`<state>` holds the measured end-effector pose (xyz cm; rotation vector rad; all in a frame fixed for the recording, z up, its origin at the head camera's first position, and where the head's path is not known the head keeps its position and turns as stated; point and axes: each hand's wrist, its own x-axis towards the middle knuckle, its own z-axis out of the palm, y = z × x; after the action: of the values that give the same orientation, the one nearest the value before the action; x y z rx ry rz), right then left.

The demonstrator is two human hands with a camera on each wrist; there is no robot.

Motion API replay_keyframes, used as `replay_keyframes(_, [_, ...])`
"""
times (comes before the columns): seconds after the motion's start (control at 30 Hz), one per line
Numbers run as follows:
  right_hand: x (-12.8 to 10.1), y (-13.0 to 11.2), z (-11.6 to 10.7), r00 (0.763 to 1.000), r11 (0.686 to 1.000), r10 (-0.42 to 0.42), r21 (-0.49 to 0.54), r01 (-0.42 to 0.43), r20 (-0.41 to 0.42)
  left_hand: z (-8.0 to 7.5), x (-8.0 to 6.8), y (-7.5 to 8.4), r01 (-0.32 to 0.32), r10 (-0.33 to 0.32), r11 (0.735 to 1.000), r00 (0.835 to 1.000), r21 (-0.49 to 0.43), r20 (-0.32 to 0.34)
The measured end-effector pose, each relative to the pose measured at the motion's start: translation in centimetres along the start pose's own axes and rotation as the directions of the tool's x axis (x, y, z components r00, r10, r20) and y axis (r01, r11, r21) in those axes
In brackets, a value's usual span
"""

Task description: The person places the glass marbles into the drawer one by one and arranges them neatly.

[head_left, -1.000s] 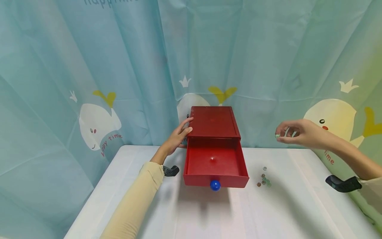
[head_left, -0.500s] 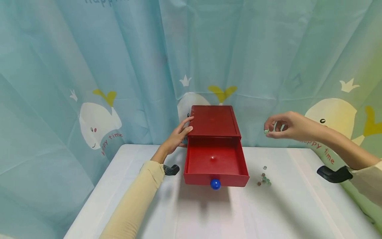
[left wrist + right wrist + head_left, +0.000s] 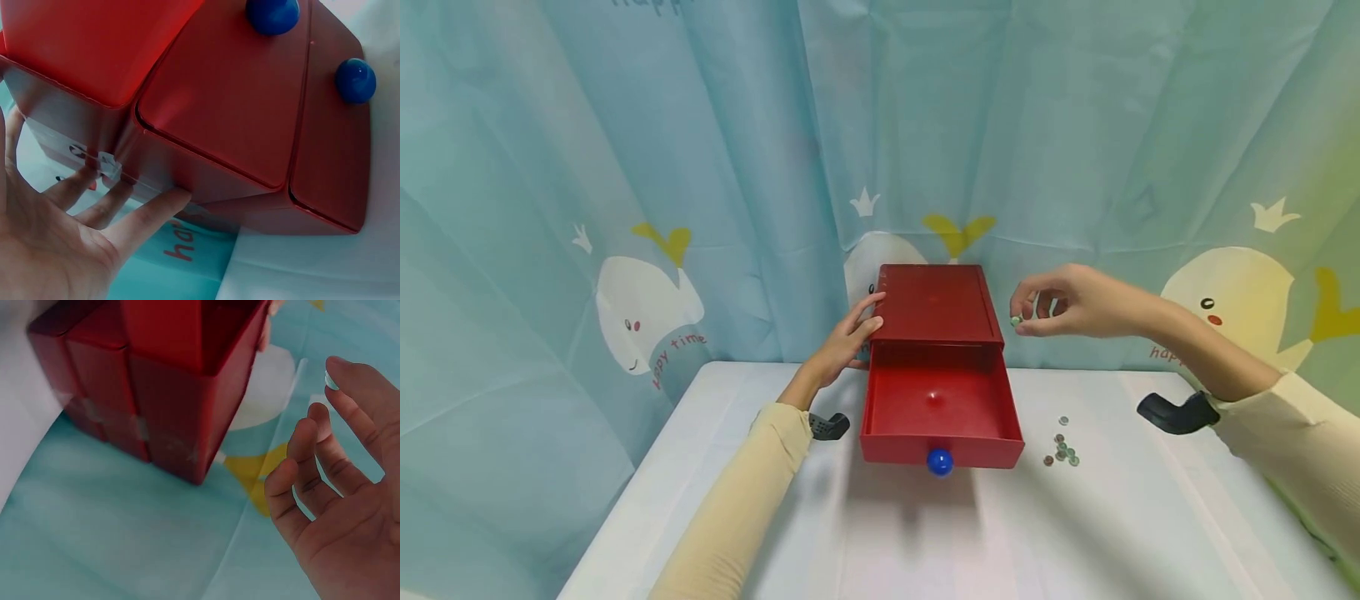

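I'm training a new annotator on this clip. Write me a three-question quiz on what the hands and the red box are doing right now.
1. True or false: the top drawer of the red box is pulled open.
2. What does the right hand pinch? A) a blue knob B) a small green bead C) a coin
3. Where does the left hand rest?

Key: 1. True. 2. B. 3. Against the box's left side, fingers straight.

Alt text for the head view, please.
A right hand pinches a small green bead beside a red drawer box whose top drawer is open; the left hand rests on the box's side.
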<state>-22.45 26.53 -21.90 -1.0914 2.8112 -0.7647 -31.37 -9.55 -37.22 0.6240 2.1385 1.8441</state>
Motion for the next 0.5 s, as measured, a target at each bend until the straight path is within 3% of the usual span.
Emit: replay_keyframes(0.5, [5.4,-2.4,2.5,0.993,0.993,-0.104,0.067,0.1,0.06,-0.5,-0.1,-0.3,0.003,-0.003,1.0,1.0,0.004,-0.018])
